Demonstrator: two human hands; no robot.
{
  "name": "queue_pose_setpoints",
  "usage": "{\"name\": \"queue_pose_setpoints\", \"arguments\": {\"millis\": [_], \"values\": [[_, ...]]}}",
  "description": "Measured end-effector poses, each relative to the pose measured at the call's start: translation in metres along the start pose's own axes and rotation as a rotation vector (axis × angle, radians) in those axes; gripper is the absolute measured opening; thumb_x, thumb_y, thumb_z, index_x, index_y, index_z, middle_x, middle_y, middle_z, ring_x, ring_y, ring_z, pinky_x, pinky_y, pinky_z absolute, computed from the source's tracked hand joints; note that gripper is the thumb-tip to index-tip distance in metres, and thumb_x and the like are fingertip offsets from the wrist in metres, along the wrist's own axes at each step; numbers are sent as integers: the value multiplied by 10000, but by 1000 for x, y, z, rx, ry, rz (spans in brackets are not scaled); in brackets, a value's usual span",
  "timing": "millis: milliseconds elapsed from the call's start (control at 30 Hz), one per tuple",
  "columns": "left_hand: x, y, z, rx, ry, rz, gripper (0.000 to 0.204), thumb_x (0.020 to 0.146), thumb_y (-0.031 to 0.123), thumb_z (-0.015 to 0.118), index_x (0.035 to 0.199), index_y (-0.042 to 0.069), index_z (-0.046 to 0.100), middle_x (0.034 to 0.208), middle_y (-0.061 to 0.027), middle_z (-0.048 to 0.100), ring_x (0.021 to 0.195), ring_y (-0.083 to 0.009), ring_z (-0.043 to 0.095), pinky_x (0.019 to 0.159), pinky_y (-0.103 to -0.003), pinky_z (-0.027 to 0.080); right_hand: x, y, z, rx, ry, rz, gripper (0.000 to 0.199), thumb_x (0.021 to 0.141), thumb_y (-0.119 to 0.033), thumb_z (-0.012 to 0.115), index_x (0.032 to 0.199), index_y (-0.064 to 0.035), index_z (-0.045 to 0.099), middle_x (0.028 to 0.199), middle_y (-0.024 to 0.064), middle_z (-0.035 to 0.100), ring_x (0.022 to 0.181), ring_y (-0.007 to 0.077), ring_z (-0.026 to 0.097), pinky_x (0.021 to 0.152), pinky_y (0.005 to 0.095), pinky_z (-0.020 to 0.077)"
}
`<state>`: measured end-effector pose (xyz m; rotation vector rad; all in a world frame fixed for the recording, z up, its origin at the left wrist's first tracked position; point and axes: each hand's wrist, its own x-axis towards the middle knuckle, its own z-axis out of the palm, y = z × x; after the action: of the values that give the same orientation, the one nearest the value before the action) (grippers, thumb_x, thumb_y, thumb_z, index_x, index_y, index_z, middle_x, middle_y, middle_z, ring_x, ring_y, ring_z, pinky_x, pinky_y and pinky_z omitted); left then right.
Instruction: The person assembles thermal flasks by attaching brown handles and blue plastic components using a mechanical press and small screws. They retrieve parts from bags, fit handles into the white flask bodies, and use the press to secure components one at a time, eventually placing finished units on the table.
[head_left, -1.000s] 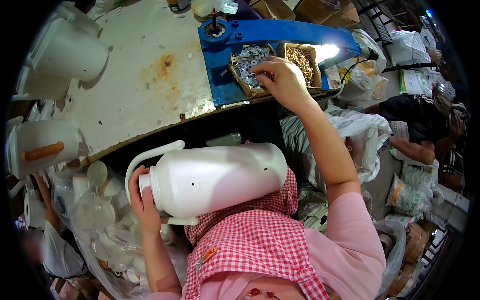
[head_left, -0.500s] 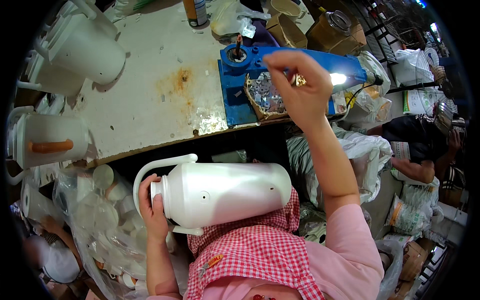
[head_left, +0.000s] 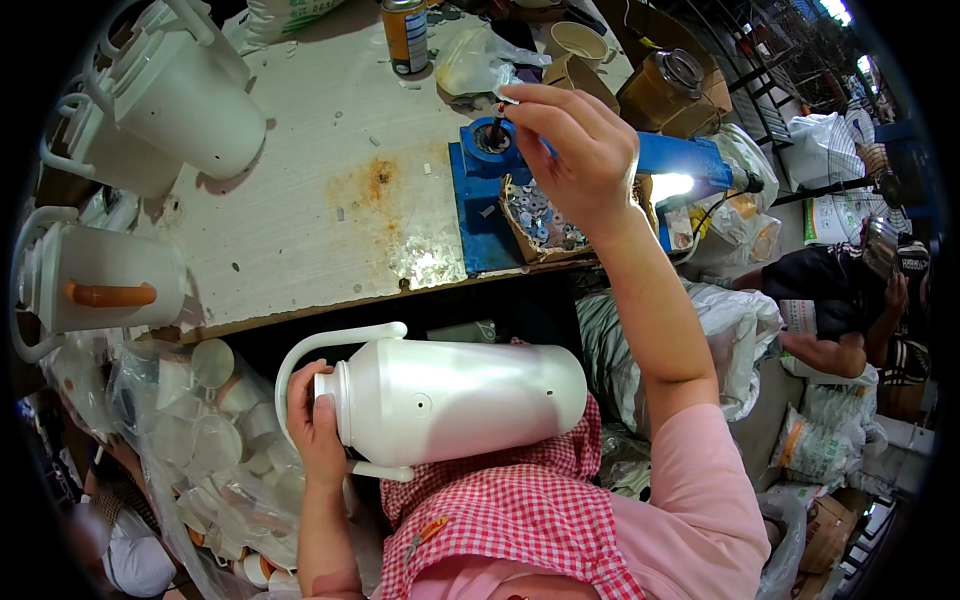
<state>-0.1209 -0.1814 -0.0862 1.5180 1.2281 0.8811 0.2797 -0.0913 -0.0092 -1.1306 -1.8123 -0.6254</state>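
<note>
A white vacuum flask body [head_left: 475,395] with a curved carrying handle [head_left: 300,350] lies on its side across my lap, its neck to the left. My left hand [head_left: 318,425] is closed round that neck. My right hand [head_left: 585,145] is raised over the blue machine [head_left: 685,155], thumb and fingertips pinched at the top of its short upright pin [head_left: 495,128]. Whatever is between those fingertips is too small to make out. Under my right hand, a torn cardboard box [head_left: 520,235] holds many small grey metal washers and clips [head_left: 545,222].
Several white flask bodies [head_left: 195,105] stand along the table's left side; one has an orange-brown grip [head_left: 110,294]. A spray can [head_left: 405,35] and plastic bag [head_left: 475,65] sit at the back. Clear sacks of white parts [head_left: 215,440] fill the lower left. Another person [head_left: 830,290] sits at right.
My right hand has moved left and slightly up, from above the box of small parts to the pin's top. My left hand keeps hold of the flask neck; the view has shifted slightly.
</note>
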Motion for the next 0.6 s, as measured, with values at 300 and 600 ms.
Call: {"name": "queue_pose_setpoints", "arguments": {"millis": [300,600], "values": [[13,56,-87,-56,614,-103,402,1020,296,494,1272,-12,552,1157,-116,635,1009,-205,651,858,-344,544,-68,-100,-44,1112,-673,1248,302,969,-215,634,1126,41,665,1074,145,709,990,183,661,927,309,510],[146,76,-56,-315,423,111,370,1042,289,476,1267,15,581,1200,-94,632,1104,-197,624,937,-358,516,-15,-71,-10,1016,6,1093,374,920,-93,734,1243,30,590,1031,84,709,853,139,689,680,297,624]]}}
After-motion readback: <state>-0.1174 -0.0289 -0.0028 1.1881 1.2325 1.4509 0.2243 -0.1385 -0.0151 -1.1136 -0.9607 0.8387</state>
